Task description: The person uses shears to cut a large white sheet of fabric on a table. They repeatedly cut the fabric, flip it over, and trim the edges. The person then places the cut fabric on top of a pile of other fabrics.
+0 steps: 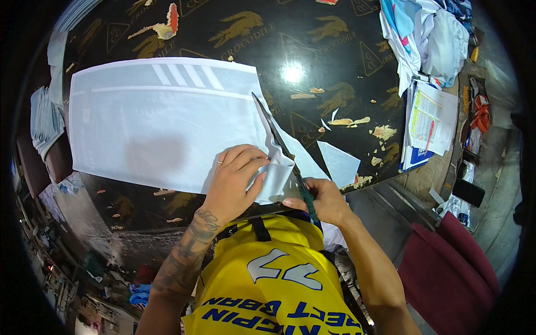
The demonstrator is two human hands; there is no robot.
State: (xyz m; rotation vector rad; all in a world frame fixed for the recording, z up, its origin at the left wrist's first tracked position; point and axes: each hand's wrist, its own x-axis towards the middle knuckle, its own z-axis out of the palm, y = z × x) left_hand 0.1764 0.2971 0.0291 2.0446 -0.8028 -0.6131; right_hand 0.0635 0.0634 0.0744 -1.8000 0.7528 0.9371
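A large pale white-grey fabric panel with white stripes lies on the dark table. My left hand rests on its right part, fingers spread and slightly bent, thumb apart. Beside those fingertips the cloth rises in a bunched fold. My right hand is closed round the green-wrapped handles of a pair of long dark scissors. Their blades lie along the panel's right edge, tip pointing to the far left. A narrow strip of cloth lies just right of the blades.
A loose white offcut lies near the table's right edge. The black table top has chipped, peeling patches. Papers with a red pen and piled garments sit at the right. A dark red cloth-covered thing stands lower right.
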